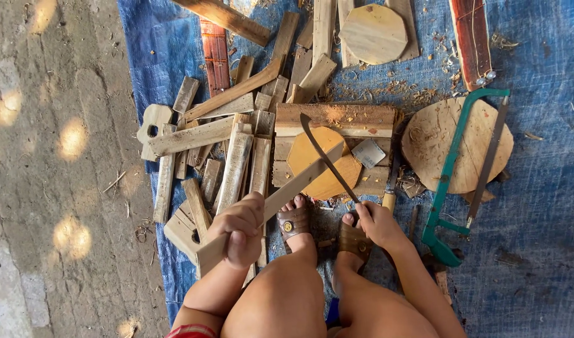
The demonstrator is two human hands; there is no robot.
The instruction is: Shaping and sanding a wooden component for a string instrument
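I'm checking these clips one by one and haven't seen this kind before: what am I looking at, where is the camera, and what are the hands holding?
There is no machine here. The one picture comes from a camera on a person's head, looking down past their knees and sandalled feet. The left hand grips a long wooden slat that slants up over a wooden block. The right hand holds a knife with a curved blade, its edge against the slat. A yellowish disc lies on the block. All this sits on a blue tarp, with a heap of wood offcuts to the left, a green hacksaw on a round board to the right, and another round piece at the top.
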